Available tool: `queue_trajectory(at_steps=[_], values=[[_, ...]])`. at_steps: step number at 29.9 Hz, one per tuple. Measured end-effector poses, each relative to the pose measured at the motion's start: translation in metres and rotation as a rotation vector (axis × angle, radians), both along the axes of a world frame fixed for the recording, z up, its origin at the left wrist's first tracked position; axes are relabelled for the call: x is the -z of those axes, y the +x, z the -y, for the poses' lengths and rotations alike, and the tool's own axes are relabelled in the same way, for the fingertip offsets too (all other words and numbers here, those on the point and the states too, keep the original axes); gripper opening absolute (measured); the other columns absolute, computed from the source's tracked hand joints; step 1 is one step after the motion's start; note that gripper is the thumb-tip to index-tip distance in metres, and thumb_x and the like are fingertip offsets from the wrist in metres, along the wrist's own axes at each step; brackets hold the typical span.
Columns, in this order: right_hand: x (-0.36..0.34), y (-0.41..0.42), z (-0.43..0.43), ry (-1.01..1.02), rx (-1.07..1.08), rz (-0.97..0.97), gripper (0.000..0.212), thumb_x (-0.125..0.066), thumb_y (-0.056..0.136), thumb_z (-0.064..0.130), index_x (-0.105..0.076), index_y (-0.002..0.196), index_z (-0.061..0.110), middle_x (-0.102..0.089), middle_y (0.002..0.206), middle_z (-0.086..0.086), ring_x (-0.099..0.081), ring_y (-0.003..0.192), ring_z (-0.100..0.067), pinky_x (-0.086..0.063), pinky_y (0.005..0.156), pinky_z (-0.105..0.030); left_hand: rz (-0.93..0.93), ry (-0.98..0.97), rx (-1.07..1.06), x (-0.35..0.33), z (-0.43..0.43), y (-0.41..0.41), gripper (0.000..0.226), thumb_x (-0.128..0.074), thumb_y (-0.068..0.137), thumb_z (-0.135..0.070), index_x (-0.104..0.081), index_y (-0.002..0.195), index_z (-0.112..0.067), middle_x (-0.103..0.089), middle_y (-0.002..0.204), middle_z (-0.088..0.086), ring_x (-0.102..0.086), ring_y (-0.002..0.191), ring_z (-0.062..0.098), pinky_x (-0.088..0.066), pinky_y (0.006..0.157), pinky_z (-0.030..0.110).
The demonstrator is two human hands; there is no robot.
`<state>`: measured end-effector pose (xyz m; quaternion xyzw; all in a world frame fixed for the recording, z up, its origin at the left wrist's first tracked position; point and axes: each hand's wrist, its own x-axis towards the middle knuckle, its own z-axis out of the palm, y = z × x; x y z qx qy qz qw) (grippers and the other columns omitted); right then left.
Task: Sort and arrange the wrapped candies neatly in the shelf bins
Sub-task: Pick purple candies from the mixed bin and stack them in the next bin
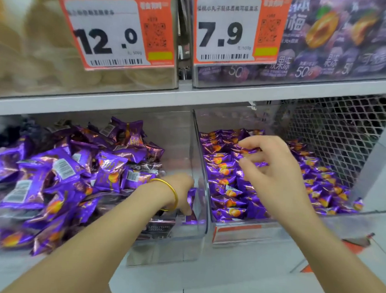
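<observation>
Two clear shelf bins sit side by side on the lower shelf. The left bin (179, 245) holds a loose, jumbled heap of purple wrapped candies (60, 176). In the right bin (245, 234) the purple candies (223, 183) lie in tidy rows. My left hand (183, 192), with a gold bangle on the wrist, reaches down into the right front corner of the left bin and grips a purple candy (191, 198) against the bin wall. My right hand (275, 170) hovers over the right bin's rows with fingers loosely curled, holding nothing.
Above, an upper shelf (190, 95) carries two more clear bins with orange price tags reading 12.0 (117, 30) and 7.9 (237, 28). A wire mesh panel (334, 134) closes the back right of the lower shelf. White floor tiles lie below.
</observation>
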<state>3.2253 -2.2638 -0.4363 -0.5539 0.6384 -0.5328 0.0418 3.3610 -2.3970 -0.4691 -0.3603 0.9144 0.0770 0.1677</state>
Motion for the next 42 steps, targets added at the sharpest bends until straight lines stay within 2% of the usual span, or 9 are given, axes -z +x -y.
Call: queue_trajectory(at_steps=[8, 12, 15, 18, 22, 29, 34, 40, 42], values=[[-0.029, 0.057, 0.021, -0.086, -0.094, -0.282, 0.021, -0.056, 0.084, 0.017, -0.064, 0.103, 0.013, -0.054, 0.092, 0.004, -0.051, 0.079, -0.001, -0.041, 0.072, -0.013, -1.048, 0.136, -0.129, -0.051, -0.031, 0.068, 0.035, -0.08, 0.064, -0.006, -0.054, 0.08, -0.023, -0.06, 0.084, 0.004, -0.058, 0.078, 0.013, -0.047, 0.07, 0.029], [-0.045, 0.089, 0.039, 0.256, -0.146, -0.345, 0.042, -0.038, 0.092, 0.045, -0.058, 0.114, 0.015, -0.062, 0.103, -0.004, -0.057, 0.096, -0.021, -0.043, 0.084, -0.034, -1.316, 0.223, -0.126, -0.055, -0.037, 0.096, 0.034, -0.075, 0.057, -0.027, -0.052, 0.081, -0.035, -0.055, 0.099, 0.014, -0.061, 0.093, 0.027, -0.052, 0.082, 0.044], [-0.048, 0.104, 0.049, 0.389, -0.343, -0.059, 0.041, -0.037, 0.096, 0.042, -0.06, 0.102, 0.009, -0.063, 0.087, -0.011, -0.064, 0.081, -0.028, -0.053, 0.074, -0.046, -1.349, 0.099, -0.085, -0.057, -0.035, 0.107, 0.035, -0.075, 0.059, -0.024, -0.05, 0.081, -0.035, -0.051, 0.097, 0.003, -0.058, 0.096, 0.022, -0.049, 0.086, 0.034], [-0.041, 0.106, 0.059, 0.465, -0.452, 0.322, 0.022, -0.049, 0.097, 0.021, -0.059, 0.104, 0.004, -0.059, 0.072, -0.01, -0.058, 0.052, -0.014, -0.048, 0.047, -0.028, -1.187, -0.115, -0.053, -0.052, -0.022, 0.118, 0.048, -0.077, 0.064, -0.014, -0.048, 0.095, -0.037, -0.044, 0.102, -0.01, -0.048, 0.103, 0.006, -0.041, 0.09, 0.016], [-0.033, 0.094, 0.066, 0.405, -0.279, 0.28, 0.021, -0.065, 0.086, 0.014, -0.06, 0.106, 0.011, -0.058, 0.065, -0.004, -0.055, 0.052, -0.018, -0.05, 0.051, -0.03, -0.783, -0.378, -0.21, -0.049, 0.001, 0.125, 0.062, -0.071, 0.076, -0.011, -0.045, 0.133, -0.014, -0.042, 0.133, 0.004, -0.038, 0.125, 0.026, -0.026, 0.106, 0.03], [-0.022, 0.098, 0.075, 0.442, -0.345, 0.353, 0.015, -0.07, 0.079, 0.008, -0.067, 0.094, 0.003, -0.066, 0.072, -0.014, -0.064, 0.059, -0.021, -0.059, 0.07, -0.041, -0.506, -0.568, -0.248, -0.048, 0.011, 0.113, 0.028, -0.058, 0.087, -0.013, -0.059, 0.115, -0.017, -0.052, 0.115, 0.005, -0.041, 0.111, 0.028, -0.041, 0.091, 0.038], [-0.023, 0.097, 0.072, 0.401, -0.472, 0.507, 0.019, -0.069, 0.075, 0.003, -0.068, 0.093, 0.004, -0.067, 0.076, -0.009, -0.061, 0.061, -0.015, -0.057, 0.069, -0.03, -0.833, -0.505, -0.289, -0.067, 0.007, 0.122, 0.013, -0.068, 0.076, -0.022, -0.065, 0.088, -0.025, -0.063, 0.097, -0.001, -0.054, 0.099, 0.023, -0.042, 0.086, 0.036], [-0.033, 0.095, 0.065, 0.295, -0.683, 0.505, 0.02, -0.074, 0.065, 0.012, -0.073, 0.082, 0.021, -0.065, 0.12, 0.001, -0.067, 0.096, -0.013, -0.052, 0.076, -0.022, -1.424, 0.039, -0.426, -0.08, -0.007, 0.122, 0.012, -0.074, 0.073, -0.014, -0.064, 0.072, -0.02, -0.063, 0.066, -0.006, -0.054, 0.059, 0.005, -0.046, 0.057, 0.017], [-0.036, 0.096, 0.06, 0.289, -0.735, 0.501, 0.018, -0.072, 0.067, 0.007, -0.071, 0.08, 0.018, -0.069, 0.112, -0.001, -0.068, 0.089, -0.012, -0.05, 0.07, -0.019, -1.528, 0.225, -0.464, -0.077, -0.011, 0.117, 0.012, -0.075, 0.075, -0.011, -0.064, 0.071, -0.016, -0.065, 0.066, 0.002, -0.057, 0.058, 0.009, -0.048, 0.053, 0.019]])
